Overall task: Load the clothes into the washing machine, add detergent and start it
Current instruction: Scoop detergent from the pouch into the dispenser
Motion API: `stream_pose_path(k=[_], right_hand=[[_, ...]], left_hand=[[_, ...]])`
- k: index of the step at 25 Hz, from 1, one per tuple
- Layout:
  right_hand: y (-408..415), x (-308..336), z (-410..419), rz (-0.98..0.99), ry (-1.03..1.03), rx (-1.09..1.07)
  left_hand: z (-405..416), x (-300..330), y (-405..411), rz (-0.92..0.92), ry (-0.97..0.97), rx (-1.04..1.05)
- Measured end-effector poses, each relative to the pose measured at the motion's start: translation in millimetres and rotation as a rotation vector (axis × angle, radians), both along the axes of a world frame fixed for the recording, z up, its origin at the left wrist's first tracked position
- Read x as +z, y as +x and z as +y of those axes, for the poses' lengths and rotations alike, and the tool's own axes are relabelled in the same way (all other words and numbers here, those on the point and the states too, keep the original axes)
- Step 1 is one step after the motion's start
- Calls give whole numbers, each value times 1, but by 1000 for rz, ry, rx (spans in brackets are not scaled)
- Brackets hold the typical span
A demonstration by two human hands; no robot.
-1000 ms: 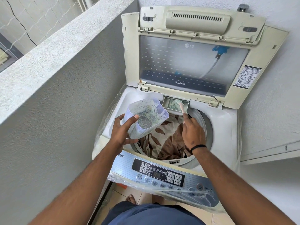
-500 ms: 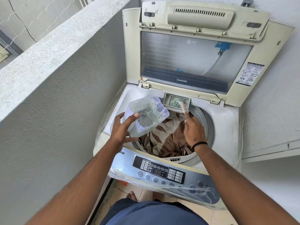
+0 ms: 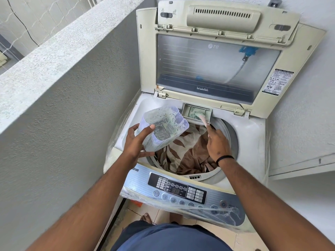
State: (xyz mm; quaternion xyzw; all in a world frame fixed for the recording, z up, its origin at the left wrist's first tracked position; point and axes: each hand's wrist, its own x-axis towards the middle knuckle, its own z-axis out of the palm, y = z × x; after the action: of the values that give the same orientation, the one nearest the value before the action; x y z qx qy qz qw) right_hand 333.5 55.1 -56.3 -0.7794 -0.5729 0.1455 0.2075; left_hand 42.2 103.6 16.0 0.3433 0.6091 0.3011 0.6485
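The top-loading washing machine (image 3: 251, 136) has its lid (image 3: 217, 66) raised. Brown and beige leaf-print clothes (image 3: 188, 154) lie in the drum. My left hand (image 3: 135, 142) grips a translucent plastic detergent container (image 3: 163, 127), tilted over the drum's left side, with greenish powder stuck inside. My right hand (image 3: 218, 144) pinches a small pale spoon (image 3: 204, 122) whose tip lies at the front right edge of the detergent drawer (image 3: 193, 111). Greenish powder lies in that drawer.
A grey concrete parapet wall (image 3: 63, 105) runs close along the machine's left side, and a white wall stands on the right. The control panel (image 3: 177, 189), with a power button (image 3: 223, 204), sits at the front under clear plastic wrap. My bare foot (image 3: 146, 217) stands on the tiled floor.
The spoon tip has slid from inside the drawer back to its front right edge. The container stays in my left hand, almost still.
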Motion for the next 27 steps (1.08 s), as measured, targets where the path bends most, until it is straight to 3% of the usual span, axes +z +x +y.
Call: stream_pose_path(k=[7,15,17,20,22,24,27], right_hand=[[-8,5,-4,86,185,-43],[-13,31,3,376,307,-237],[-13,45,8,548,363,-352],[-19,78,11,1087,455,-496],[-28,100,9,1315,480,-503],[-35,118,7,1382,449,-454],[-42,137,6,1321,312,-323]], left_hand=[[3,-2,-3,-6,-7,13],[2,-6,3,-14,-11,3],[1,-3,3,-24,-5,9],[-2,1,0,-50,15,32],[-3,5,-1,-57,21,39],[-5,11,-1,-59,33,45],[-7,23,-5,-39,56,58]])
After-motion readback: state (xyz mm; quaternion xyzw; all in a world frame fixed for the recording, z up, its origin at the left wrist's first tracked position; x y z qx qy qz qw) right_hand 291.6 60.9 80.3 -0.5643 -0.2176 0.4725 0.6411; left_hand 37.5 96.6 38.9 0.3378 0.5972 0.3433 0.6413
